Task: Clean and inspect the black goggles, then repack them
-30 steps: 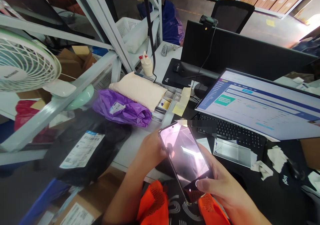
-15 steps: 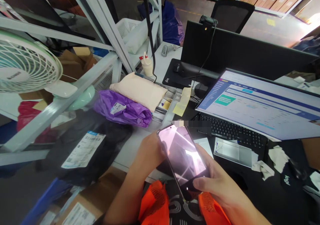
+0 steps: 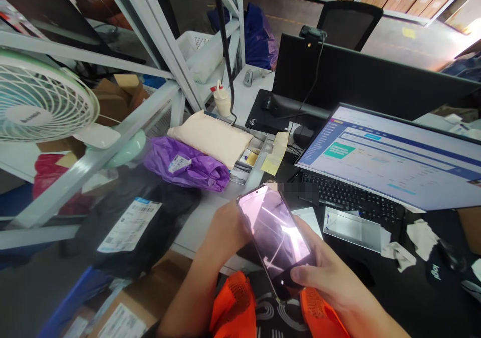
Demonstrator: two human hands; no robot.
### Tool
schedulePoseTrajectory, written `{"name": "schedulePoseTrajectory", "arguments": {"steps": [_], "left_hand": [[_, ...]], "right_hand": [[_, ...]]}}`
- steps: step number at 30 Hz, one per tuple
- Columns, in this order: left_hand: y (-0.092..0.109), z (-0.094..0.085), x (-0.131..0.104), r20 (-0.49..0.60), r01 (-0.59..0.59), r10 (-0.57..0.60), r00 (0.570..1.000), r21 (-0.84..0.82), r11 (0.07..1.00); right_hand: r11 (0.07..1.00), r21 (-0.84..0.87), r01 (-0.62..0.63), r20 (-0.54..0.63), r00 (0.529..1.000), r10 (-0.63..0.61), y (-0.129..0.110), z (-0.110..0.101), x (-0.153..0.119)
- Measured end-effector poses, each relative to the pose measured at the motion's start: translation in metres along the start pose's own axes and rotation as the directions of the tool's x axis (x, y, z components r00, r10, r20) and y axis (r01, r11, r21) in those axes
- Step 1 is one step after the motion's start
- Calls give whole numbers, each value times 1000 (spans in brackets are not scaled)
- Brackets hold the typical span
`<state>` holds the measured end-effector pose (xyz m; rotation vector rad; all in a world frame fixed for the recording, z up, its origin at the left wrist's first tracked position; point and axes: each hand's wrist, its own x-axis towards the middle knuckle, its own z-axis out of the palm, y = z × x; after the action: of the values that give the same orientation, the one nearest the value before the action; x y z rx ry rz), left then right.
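A smartphone (image 3: 274,233) is tilted upright in front of my chest, its screen bright with glare and reflections. My right hand (image 3: 319,263) wraps around its right edge, the thumb lying across the lower part of the screen. At the left edge, my left hand (image 3: 231,225) holds the phone from behind, with its fingers hidden by the phone. Just beyond the hands lie a purple plastic parcel (image 3: 199,173) and a cream padded package (image 3: 212,135). To the left is a black parcel (image 3: 165,228) with a white shipping label (image 3: 130,225).
A lit monitor (image 3: 387,162) stands over a keyboard (image 3: 356,198) at the right. Crumpled tissues (image 3: 423,238) and a clear tray (image 3: 352,229) lie on the black desk mat. A fan (image 3: 45,97) and metal frame (image 3: 90,167) border the left; cardboard boxes (image 3: 146,298) sit below.
The whole scene has shifted slightly right and down in view. Both hands stay on the phone, the right thumb in the same place. The reflections on the screen have changed.
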<state>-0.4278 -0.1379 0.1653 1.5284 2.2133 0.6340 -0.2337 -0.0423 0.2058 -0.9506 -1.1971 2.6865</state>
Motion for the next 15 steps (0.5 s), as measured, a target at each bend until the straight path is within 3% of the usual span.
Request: {"name": "schedulePoseTrajectory", "arguments": {"steps": [9,15], "left_hand": [[7,-5,2,60,99,-98,993,-29,995],[6,-2,2,100,83,-93,991,95,992]], "right_hand": [[1000,22,-8,38,999,8,-1,1,-1],[998,7,-68,-28,997,68,2,-1,-4]]}}
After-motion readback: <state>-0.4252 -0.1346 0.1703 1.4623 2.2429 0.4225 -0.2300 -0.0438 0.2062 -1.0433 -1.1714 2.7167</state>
